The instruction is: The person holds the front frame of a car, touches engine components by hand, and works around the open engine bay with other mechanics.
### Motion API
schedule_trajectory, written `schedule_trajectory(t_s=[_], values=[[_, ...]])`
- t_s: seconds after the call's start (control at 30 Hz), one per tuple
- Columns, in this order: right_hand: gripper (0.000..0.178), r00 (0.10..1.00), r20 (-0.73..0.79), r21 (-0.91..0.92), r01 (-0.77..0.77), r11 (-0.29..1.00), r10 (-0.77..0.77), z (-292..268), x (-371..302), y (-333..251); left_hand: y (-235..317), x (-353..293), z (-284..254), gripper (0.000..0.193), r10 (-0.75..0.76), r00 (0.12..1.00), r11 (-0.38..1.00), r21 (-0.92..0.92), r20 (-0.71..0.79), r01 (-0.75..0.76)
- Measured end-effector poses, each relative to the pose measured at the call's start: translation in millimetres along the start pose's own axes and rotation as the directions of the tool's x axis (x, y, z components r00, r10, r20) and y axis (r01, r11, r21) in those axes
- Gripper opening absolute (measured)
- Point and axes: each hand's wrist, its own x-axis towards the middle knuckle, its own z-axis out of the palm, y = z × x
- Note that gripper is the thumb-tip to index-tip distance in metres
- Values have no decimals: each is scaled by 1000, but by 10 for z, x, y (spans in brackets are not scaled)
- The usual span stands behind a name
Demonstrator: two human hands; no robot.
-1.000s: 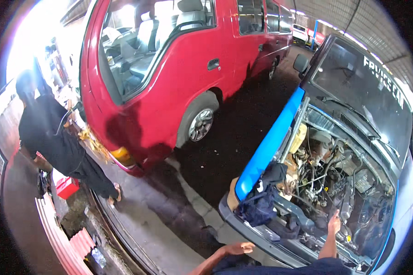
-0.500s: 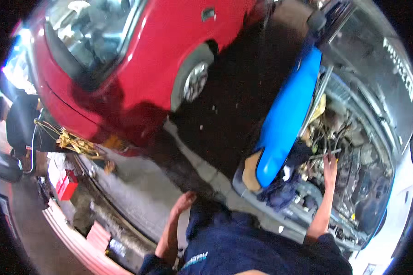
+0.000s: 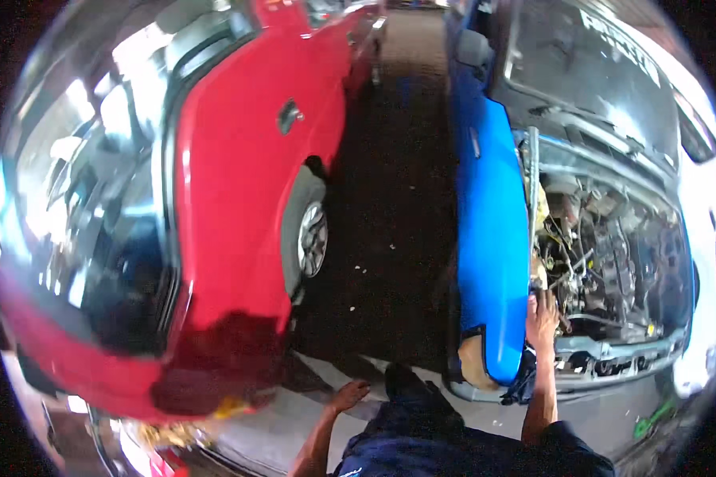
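My right hand (image 3: 542, 319) is at the front inner edge of the blue fender (image 3: 495, 238), fingers stretched out toward the engine bay (image 3: 605, 262). Whether it rests on the edge or hovers just over it is hard to tell. Below it, a bunched dark cloth (image 3: 520, 383) lies at the fender's front corner. My left hand (image 3: 348, 395) hangs low beside my body, loosely curled, with nothing visible in it. Hoses, wiring and metal parts fill the uncovered engine bay.
A red car (image 3: 239, 262) stands close on the left, its wheel (image 3: 312, 238) facing a dark gap between the vehicles. The blue vehicle's windshield (image 3: 589, 71) rises beyond the engine. Something green (image 3: 652, 420) lies on the floor at the lower right.
The view has swung left and up, showing more of the red car and the gap. My right hand has gone from over the engine parts to the fender's inner edge.
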Motion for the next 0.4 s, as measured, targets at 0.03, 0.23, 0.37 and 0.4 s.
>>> schedule_trajectory(t_s=[0.03,0.23,0.37,0.4], values=[[57,989,-57,-105,-138,985,133,10,-46,-27,34,193,-179,39,2,999,999,39,53,-4],[27,949,-230,216,-164,963,214,49,151,-538,218,1443,-1155,39,35,983,985,-172,183,-3],[11,733,-353,438,-420,795,582,48,347,-521,399,2346,-1752,41,-2,974,995,101,228,-21],[20,660,-310,620,-405,672,685,44,328,-351,492,2569,-1762,41,10,966,994,105,259,-38]])
